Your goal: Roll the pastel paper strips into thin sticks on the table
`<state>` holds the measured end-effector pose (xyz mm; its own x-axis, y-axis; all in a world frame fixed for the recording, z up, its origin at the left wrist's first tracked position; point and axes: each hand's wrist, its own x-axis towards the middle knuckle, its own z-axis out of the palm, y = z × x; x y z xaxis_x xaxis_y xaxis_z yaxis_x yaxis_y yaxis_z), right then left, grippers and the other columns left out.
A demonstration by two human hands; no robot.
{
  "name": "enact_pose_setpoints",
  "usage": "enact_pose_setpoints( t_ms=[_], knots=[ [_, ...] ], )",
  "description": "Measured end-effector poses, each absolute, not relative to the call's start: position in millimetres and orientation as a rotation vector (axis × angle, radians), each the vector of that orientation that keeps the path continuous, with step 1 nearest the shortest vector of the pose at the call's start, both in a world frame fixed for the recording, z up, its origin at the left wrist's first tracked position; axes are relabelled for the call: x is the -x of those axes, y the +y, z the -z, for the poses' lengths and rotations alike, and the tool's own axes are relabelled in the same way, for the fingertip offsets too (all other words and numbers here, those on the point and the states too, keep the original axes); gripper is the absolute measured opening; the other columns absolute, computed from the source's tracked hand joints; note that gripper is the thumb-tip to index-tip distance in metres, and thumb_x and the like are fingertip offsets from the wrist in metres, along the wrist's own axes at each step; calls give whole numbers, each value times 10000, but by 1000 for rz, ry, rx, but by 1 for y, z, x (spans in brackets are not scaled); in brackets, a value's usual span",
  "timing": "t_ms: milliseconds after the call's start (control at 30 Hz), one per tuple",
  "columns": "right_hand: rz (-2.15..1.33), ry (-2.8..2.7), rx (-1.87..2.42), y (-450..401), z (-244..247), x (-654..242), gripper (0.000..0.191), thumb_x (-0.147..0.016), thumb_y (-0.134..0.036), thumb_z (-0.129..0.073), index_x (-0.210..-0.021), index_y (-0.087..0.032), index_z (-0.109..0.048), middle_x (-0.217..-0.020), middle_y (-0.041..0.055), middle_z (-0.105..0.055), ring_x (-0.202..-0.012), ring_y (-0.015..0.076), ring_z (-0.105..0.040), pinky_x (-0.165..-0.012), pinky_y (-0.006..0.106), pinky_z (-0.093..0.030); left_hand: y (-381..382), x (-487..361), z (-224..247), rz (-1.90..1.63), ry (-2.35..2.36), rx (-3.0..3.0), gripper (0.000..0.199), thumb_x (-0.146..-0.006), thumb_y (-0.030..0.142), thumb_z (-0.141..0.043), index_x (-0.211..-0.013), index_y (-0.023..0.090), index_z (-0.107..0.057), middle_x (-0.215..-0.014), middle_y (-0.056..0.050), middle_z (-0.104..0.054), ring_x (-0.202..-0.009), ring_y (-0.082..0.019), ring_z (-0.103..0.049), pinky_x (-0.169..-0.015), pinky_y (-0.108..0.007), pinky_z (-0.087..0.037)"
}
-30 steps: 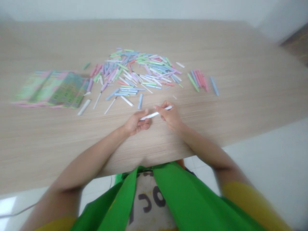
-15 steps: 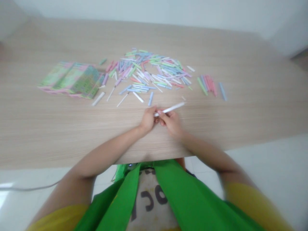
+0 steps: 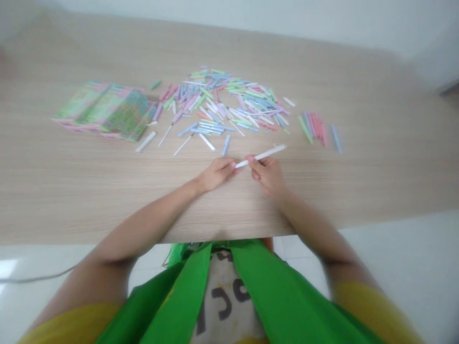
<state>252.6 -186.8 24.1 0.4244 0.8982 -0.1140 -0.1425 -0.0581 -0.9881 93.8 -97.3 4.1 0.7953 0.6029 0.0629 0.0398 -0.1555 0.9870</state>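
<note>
White pen grasped at its near-left tip by the left hand and pinched slightly farther along by the right hand, long axis slanting far-right beyond both, above the worktop, nearer than the coloured pens.

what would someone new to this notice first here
The eye likely goes first to the sprawling heap of pastel sticks in the middle of the table. Next come the two hands in front of it, holding a slim white stick between them, and the stacked green-and-pink boxes to the left of the heap.
</note>
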Motion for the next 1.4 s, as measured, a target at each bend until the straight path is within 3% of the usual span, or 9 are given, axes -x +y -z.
enact_pose_setpoints(
  t_ms=[200, 467, 600, 700, 867, 1033, 1133, 1233, 1400],
  knots=[
    [-970, -770, 1366, -197, -17, -244, 400, -662, -557, -850, -719, -192, -696, -430, -73, -468, -380, 55, -369, -396, 228, -218, -105, -94, -3, -594, 501, -1891, 478, -992, 526, -445, -667, 188, -539, -582, 2, -468, -583, -139, -409, -633, -285, -335],
    [-954, -636, 1325, -200, -18, -217, 391, -710, -570, -803, -734, -201, -678, -566, -32, -634, -396, 64, -470, -394, 224, -348, -114, -101, 18, -614, 466, -1672, 532, -981, 660, -376, -728, 206, -487, -631, -21, -579, -630, -154, -531, -651, -293, -411],
    [-1014, -623, 1353, -196, -21, -217, 420, -703, -579, -796, -662, -193, -637, -552, -26, -633, -397, 58, -460, -394, 219, -345, -110, -104, 17, -509, 373, -1566, 522, -968, 655, -427, -741, 194, -520, -650, -28, -625, -600, -138, -528, -621, -291, -420],
    [-1006, -616, 1392, -199, -21, -223, 418, -691, -580, -808, -785, -195, -672, -542, -38, -623, -402, 66, -459, -390, 220, -319, -100, -104, 12, -469, 392, -1586, 533, -936, 659, -492, -693, 186, -532, -574, 5, -544, -519, -108, -422, -540, -277, -351],
    [-750, -591, 1270, -209, -27, -238, 467, -860, -651, -608, -1031, -219, -653, -499, -83, -513, -387, 62, -363, -392, 226, -228, -89, -100, 8, -455, 442, -1637, 564, -940, 636, -492, -606, 182, -501, -496, 35, -438, -488, -89, -383, -517, -261, -313],
    [-645, -519, 1249, -203, -31, -245, 402, -780, -579, -748, -822, -203, -611, -457, -103, -422, -388, 48, -328, -390, 220, -183, -88, -97, 13, -473, 409, -1665, 582, -941, 682, -471, -734, 160, -625, -521, 9, -576, -492, -104, -517, -565, -256, -427],
    [-668, -434, 1267, -198, -30, -242, 436, -753, -583, -778, -750, -199, -572, -437, -103, -433, -366, 41, -318, -373, 215, -175, -86, -97, 15, -564, 393, -1732, 530, -954, 634, -498, -815, 168, -708, -652, -63, -717, -827, -196, -725, -824, -333, -550],
    [-709, -383, 1265, -197, -32, -238, 461, -759, -605, -771, -721, -204, -546, -406, -103, -444, -340, 39, -307, -358, 209, -185, -84, -98, 15, -696, 394, -1830, 453, -964, 551, -541, -761, 198, -740, -764, -101, -763, -1305, -247, -609, -1122, -431, -461],
    [-786, -340, 1265, -198, -39, -236, 504, -764, -637, -756, -666, -212, -503, -378, -90, -460, -311, 37, -290, -341, 204, -167, -82, -98, 17, -835, 398, -1999, 410, -971, 487, -554, -777, 186, -754, -1088, -136, -754, -1451, -256, -474, -1213, -495, -393]
  ],
)
